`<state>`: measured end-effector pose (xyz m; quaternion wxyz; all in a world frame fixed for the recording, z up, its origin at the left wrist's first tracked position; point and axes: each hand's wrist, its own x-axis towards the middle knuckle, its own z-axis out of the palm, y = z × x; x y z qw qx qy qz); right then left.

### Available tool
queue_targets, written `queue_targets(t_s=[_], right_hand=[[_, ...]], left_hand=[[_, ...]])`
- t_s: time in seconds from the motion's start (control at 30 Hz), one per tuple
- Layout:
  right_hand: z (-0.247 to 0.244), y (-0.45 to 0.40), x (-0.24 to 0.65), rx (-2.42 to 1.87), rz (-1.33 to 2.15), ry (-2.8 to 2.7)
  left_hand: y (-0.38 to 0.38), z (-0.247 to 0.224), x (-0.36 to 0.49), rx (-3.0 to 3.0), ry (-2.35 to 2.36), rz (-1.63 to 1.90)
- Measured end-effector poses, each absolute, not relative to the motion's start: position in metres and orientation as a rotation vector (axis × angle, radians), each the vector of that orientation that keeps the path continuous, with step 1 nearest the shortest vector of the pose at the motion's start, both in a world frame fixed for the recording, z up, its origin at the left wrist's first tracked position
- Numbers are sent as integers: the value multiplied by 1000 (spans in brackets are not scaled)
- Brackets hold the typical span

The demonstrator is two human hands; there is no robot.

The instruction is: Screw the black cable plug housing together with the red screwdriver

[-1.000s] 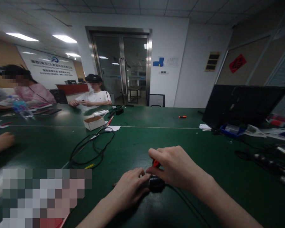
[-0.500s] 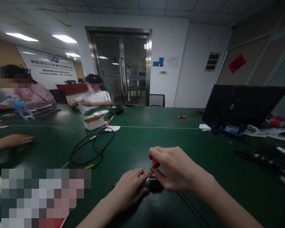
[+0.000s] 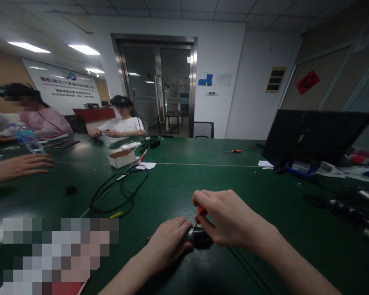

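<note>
On the green table (image 3: 178, 188) lies a black and silver cylindrical tool (image 3: 199, 237), partly covered by my hands. My left hand (image 3: 169, 241) is wrapped over its left part and holds it down. My right hand (image 3: 224, 217) pinches a small orange-red screwdriver (image 3: 202, 210), upright with its lower end at the top of the cylinder. The exact spot its tip touches is too small to make out. A dark cable runs from beneath my right wrist toward the bottom edge.
A looped black cable (image 3: 132, 196) and an open white box (image 3: 122, 159) lie left of centre. Another orange screwdriver (image 3: 236, 151) rests farther back. A black monitor (image 3: 313, 137) stands at right. At left another person's hand (image 3: 27, 166) reaches over the table.
The other person's hand at left has moved right and up, and a small dark object now shows on the table below it. My left fingertips have drawn back slightly from the screwdriver.
</note>
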<state>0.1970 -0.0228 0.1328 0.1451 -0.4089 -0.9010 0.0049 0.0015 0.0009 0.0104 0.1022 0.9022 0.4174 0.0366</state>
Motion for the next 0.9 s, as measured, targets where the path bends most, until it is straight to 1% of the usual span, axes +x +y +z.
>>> queue_targets(t_s=[0.5, 0.8, 0.9], right_hand=[[131, -22, 197, -1173, -21, -2603], [132, -19, 195, -1255, -172, -2658], [132, -19, 195, -1206, -205, -2653]], left_hand=[[3, 4, -1, 2673, 1203, 174], [2, 5, -2, 2656, 1217, 136], [2, 6, -2, 2674, 1204, 129]])
